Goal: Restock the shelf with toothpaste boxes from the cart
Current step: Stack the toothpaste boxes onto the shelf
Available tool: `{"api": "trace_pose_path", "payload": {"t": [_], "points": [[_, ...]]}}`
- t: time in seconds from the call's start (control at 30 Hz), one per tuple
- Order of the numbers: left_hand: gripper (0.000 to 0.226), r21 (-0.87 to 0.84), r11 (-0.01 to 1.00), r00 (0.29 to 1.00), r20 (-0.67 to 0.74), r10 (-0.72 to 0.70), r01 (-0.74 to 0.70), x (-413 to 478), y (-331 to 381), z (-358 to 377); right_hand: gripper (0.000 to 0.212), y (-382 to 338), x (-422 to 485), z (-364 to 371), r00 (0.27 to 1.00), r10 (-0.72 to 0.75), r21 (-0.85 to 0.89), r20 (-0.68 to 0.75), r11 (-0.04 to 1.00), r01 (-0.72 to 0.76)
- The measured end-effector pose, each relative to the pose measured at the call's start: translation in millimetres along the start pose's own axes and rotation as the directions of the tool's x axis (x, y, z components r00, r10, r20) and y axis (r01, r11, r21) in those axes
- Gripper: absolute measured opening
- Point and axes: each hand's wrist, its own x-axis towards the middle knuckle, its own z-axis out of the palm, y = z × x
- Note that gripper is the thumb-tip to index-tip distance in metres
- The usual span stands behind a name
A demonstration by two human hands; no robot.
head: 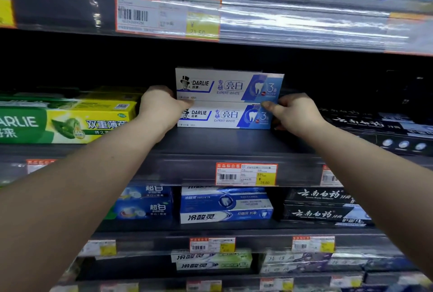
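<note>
I see two Darlie Expert White toothpaste boxes stacked on the middle shelf, set back from its near edge. The upper box lies flat on the lower box, both long, slim cartons with the printed face toward me. Each is glossy white card on the left, with a top-hatted logo and blue lettering, and shades into a slanted blue panel on the right with a white tooth and a large "3". The edges look crisp and square.

My left hand is pressed against the left ends of the stack, fingers curled around the far side so I cannot see them fully. My right hand holds the right end, thumb laid on the front face where the two boxes meet, the other fingers tucked behind. Both hands are closed on the stack, one at each end.

The shelf is a dark, smooth board with a clear plastic strip along its near edge carrying an orange and yellow price tag. Left of the stack sit green and yellow Darlie boxes; to the right lie black boxes with white script. On the shelf below stand blue and white cartons.
</note>
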Motion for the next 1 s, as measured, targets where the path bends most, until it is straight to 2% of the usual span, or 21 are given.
{"api": "trace_pose_path", "payload": {"t": [0.3,0.53,0.67,0.87,1.0], "points": [[0.020,-0.006,0.999,0.999,0.024,-0.034,0.034,2,0,-1,0.035,-2,1,0,1.000,0.014,-0.057,0.009,0.998,-0.013],[0.046,0.127,0.992,1.000,0.019,0.006,-0.009,-12,9,-8,0.048,-6,-12,-8,0.999,0.017,-0.096,0.033,0.995,-0.013],[0.066,0.172,0.984,0.999,-0.012,0.037,-0.034,-32,18,-17,0.047,-14,-29,-22,0.994,-0.068,-0.081,0.082,0.994,0.074],[0.031,0.240,0.959,0.983,-0.059,0.171,-0.153,-91,32,-35,0.056,-30,-66,-35,0.971,-0.181,-0.171,0.157,0.963,0.207],[0.028,0.338,0.928,0.985,-0.003,0.170,-0.160,-140,21,-66,0.055,-53,-106,-26,0.892,-0.335,-0.255,0.303,0.874,0.415]]}}
